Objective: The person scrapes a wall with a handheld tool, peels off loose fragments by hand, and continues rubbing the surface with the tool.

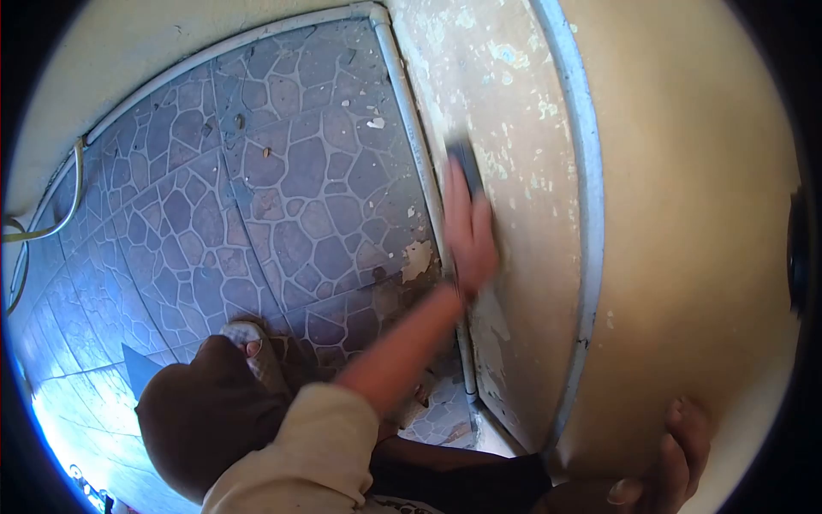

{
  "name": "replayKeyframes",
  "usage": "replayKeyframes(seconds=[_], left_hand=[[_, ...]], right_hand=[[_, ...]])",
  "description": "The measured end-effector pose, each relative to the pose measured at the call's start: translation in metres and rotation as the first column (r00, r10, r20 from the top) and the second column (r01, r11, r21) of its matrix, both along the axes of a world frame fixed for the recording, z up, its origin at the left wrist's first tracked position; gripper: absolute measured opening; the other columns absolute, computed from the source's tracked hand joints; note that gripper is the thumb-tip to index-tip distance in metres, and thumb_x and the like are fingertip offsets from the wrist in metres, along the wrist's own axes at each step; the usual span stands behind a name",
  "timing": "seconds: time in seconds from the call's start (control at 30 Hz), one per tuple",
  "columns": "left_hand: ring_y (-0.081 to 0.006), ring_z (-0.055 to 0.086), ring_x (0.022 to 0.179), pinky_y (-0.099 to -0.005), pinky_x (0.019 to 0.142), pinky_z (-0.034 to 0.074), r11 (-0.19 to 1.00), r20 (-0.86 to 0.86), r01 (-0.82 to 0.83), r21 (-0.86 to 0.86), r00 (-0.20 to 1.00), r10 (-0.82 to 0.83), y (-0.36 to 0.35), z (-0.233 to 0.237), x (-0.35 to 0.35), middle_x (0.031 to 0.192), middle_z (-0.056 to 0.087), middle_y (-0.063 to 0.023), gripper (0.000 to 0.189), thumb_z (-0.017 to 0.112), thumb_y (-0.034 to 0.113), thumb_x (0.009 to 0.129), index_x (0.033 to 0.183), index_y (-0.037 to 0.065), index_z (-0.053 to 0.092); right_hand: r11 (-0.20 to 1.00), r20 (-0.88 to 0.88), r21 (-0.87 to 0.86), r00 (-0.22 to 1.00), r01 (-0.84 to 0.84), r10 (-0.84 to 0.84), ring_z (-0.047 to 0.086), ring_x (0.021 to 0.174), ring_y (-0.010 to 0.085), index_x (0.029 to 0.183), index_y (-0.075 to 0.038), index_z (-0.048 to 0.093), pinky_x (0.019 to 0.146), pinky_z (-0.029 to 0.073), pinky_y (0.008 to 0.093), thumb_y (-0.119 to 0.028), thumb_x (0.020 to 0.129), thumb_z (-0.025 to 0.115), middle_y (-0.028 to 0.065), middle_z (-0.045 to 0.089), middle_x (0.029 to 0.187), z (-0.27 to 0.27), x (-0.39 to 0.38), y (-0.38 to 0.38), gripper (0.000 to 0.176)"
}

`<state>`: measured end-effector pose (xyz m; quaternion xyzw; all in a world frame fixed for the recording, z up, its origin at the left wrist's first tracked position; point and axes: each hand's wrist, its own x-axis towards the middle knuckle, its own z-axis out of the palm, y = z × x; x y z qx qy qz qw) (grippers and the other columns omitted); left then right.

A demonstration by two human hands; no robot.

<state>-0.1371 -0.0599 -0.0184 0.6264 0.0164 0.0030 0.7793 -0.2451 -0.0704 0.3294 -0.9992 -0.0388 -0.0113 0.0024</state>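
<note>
My left hand [470,236] reaches across to the lower wall, its fingers pressed on a dark flat block [464,161]. The block lies against the wall and its outline is smeared by motion; its exact kind does not show. Around it, the beige wall [522,231] has peeled paint and pale bare patches. At the lower right, my right hand [672,467] is close to the smooth upper wall, thumb and fingers apart with nothing in them. Its palm is hidden.
A pale pipe [402,94] runs along the wall's foot beside the stone-patterned tiled floor [291,163]. Paint flakes [376,123] are scattered there. A grey ledge [589,171] divides the wall. My sandalled foot [250,344] and brown-covered knee [201,411] are below; a hose [75,193] hangs left.
</note>
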Motion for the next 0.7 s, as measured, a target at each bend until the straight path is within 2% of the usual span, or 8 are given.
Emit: replayKeyframes(seconds=[0.07, 0.13, 0.3, 0.43, 0.47, 0.53, 0.6, 0.7], left_hand=[[-0.0398, 0.023, 0.141, -0.0403, 0.115, 0.019, 0.990, -0.114, 0.083, 0.113, 0.991, -0.070, 0.005, 0.023, -0.077, 0.150, 0.025, -0.0292, 0.054, 0.037, 0.010, 0.095, 0.142, -0.014, 0.024], [-0.0404, 0.024, 0.140, -0.0409, 0.115, 0.019, 0.997, -0.114, 0.044, 0.070, 0.993, -0.036, 0.003, 0.028, -0.063, 0.150, 0.024, -0.0301, 0.054, 0.036, 0.010, 0.095, 0.142, -0.014, 0.023], [-0.0368, 0.029, 0.139, -0.0357, 0.115, 0.019, 0.993, 0.034, -0.107, 0.056, 0.994, 0.106, -0.007, 0.003, 0.072, 0.148, 0.032, -0.0269, 0.052, 0.039, 0.016, 0.098, 0.142, -0.010, 0.029], [-0.0335, 0.028, 0.140, -0.0347, 0.115, 0.019, 0.996, 0.050, -0.087, 0.011, 0.995, 0.087, -0.005, -0.012, 0.095, 0.149, 0.033, -0.0236, 0.052, 0.040, 0.015, 0.098, 0.143, -0.008, 0.030], [-0.0325, 0.027, 0.141, -0.0341, 0.115, 0.018, 0.996, -0.036, -0.083, -0.037, 0.996, 0.082, -0.005, -0.007, 0.084, 0.150, 0.031, -0.0234, 0.053, 0.041, 0.015, 0.098, 0.144, -0.009, 0.028], [-0.0325, 0.025, 0.142, -0.0350, 0.115, 0.017, 0.995, -0.056, -0.069, -0.068, 0.996, 0.065, -0.006, 0.003, 0.037, 0.151, 0.028, -0.0246, 0.053, 0.040, 0.012, 0.097, 0.143, -0.011, 0.026], [-0.0357, 0.026, 0.141, -0.0371, 0.115, 0.019, 0.998, -0.114, -0.047, 0.051, 0.992, 0.052, -0.006, 0.018, -0.026, 0.151, 0.026, -0.0273, 0.052, 0.039, 0.010, 0.097, 0.142, -0.013, 0.027], [-0.0398, 0.030, 0.138, -0.0389, 0.114, 0.022, 0.983, -0.136, 0.011, 0.186, 0.991, 0.015, 0.000, 0.028, -0.065, 0.148, 0.029, -0.0287, 0.051, 0.039, 0.009, 0.096, 0.141, -0.013, 0.028]], right_hand=[[1.000, -0.018, 0.000, 1.000, -0.006, 0.006, 0.064, 0.086, 0.0349, 0.100, 0.004, 0.064, 0.078, 0.053, 0.0453, -0.029, 0.091, 0.060, 0.0222, 0.065, 0.096, 0.002, -0.002, -0.001, 0.034], [1.000, -0.034, 0.000, 0.999, -0.006, 0.006, 0.064, 0.087, 0.0351, 0.102, 0.004, 0.063, 0.078, 0.052, 0.0454, -0.030, 0.091, 0.060, 0.0226, 0.065, 0.097, 0.001, -0.004, -0.001, 0.036], [1.000, -0.024, 0.015, 1.000, 0.000, 0.000, 0.062, 0.089, 0.0357, 0.106, 0.005, 0.062, 0.079, 0.051, 0.0457, -0.032, 0.092, 0.058, 0.0236, 0.063, 0.100, -0.006, -0.007, -0.006, 0.040], [1.000, -0.006, 0.024, 1.000, 0.012, -0.012, 0.061, 0.091, 0.0362, 0.109, 0.005, 0.061, 0.080, 0.050, 0.0460, -0.034, 0.092, 0.057, 0.0243, 0.062, 0.102, -0.006, -0.005, -0.005, 0.043], [1.000, -0.008, 0.026, 1.000, 0.015, -0.014, 0.061, 0.091, 0.0363, 0.110, 0.005, 0.061, 0.081, 0.050, 0.0460, -0.035, 0.092, 0.057, 0.0245, 0.062, 0.103, -0.006, -0.006, -0.004, 0.044], [0.999, -0.011, 0.034, 1.000, 0.017, -0.016, 0.060, 0.092, 0.0366, 0.111, 0.005, 0.060, 0.081, 0.049, 0.0462, -0.036, 0.093, 0.056, 0.0249, 0.061, 0.104, -0.006, -0.009, -0.004, 0.045], [0.998, -0.001, 0.047, 0.999, 0.032, -0.032, 0.060, 0.093, 0.0368, 0.113, 0.006, 0.059, 0.082, 0.048, 0.0463, -0.037, 0.093, 0.056, 0.0253, 0.061, 0.105, -0.009, -0.010, -0.003, 0.047], [1.000, 0.035, -0.010, 0.999, 0.027, -0.027, 0.059, 0.091, 0.0366, 0.112, 0.007, 0.060, 0.080, 0.048, 0.0463, -0.036, 0.093, 0.057, 0.0249, 0.061, 0.102, -0.018, -0.008, 0.001, 0.047]])
